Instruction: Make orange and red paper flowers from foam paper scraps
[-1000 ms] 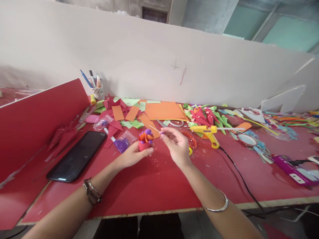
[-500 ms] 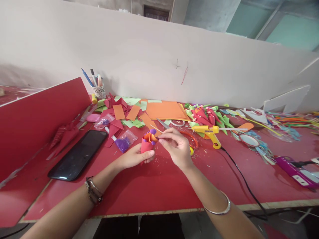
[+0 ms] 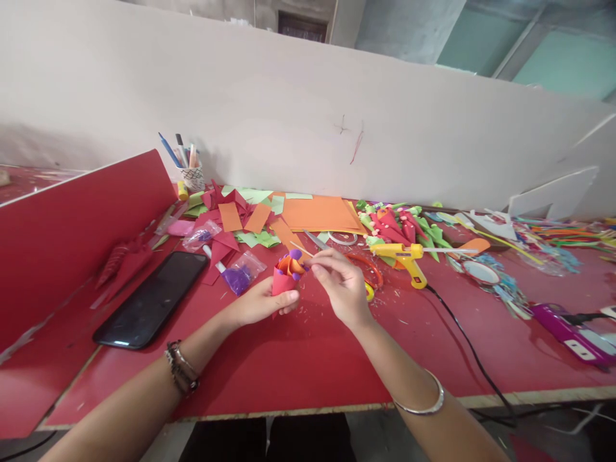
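My left hand is wrapped round a red paper cone, which it holds upright above the table. Rolled orange paper fills the cone's mouth, and small purple balls sit around the rim. Close by on the right, my right hand pinches a thin wooden stick whose free end points up and left over the cone. Its fingertips are at the cone's right rim. Whether they also hold a purple ball there is too small to tell.
A yellow glue gun with a black cable lies to the right, near orange-handled scissors. Finished red paper cones are heaped behind it. On the left are a phone, a bag of purple balls and paper cuttings.
My right hand has shifted very slightly at the cone's rim, its thumb tip moving a little right. The left hand and the cone have hardly moved.
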### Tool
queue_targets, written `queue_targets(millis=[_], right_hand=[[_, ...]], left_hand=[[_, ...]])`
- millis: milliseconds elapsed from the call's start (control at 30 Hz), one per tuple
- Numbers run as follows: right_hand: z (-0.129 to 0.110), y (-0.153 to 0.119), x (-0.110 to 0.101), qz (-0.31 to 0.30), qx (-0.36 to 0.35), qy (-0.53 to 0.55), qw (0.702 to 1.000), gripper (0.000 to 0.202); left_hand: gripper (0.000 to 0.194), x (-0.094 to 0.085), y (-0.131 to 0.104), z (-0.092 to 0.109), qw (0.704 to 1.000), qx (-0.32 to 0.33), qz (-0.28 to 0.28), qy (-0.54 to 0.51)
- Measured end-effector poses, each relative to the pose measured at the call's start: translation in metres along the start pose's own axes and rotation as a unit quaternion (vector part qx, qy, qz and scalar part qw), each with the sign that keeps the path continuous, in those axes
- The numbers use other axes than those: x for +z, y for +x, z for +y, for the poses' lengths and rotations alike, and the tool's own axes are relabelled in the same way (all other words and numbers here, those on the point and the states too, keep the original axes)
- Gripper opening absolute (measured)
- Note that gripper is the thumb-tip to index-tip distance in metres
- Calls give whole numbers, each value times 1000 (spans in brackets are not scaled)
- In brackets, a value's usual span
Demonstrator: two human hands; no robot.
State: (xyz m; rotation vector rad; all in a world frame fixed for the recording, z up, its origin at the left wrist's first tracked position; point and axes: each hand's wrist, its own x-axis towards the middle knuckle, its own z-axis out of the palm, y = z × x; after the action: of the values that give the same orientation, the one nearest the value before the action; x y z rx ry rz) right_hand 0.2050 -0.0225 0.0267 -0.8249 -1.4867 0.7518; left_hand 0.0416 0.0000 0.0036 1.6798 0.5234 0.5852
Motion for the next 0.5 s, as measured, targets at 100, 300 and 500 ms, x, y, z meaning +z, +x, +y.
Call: queue_targets(millis=[100,300,500], right_hand=[[3,1,-1,-17,4,18,1000,11],[5,1,-1,-44,8,57,997,11],[4,1,-1,-62,9,64,996,15]], left_hand=[[42,0,0,0,1000,-6,1,2],[41,0,0,0,1000,0,1,3],[41,0,-2,-1,1000,-2,4,12]])
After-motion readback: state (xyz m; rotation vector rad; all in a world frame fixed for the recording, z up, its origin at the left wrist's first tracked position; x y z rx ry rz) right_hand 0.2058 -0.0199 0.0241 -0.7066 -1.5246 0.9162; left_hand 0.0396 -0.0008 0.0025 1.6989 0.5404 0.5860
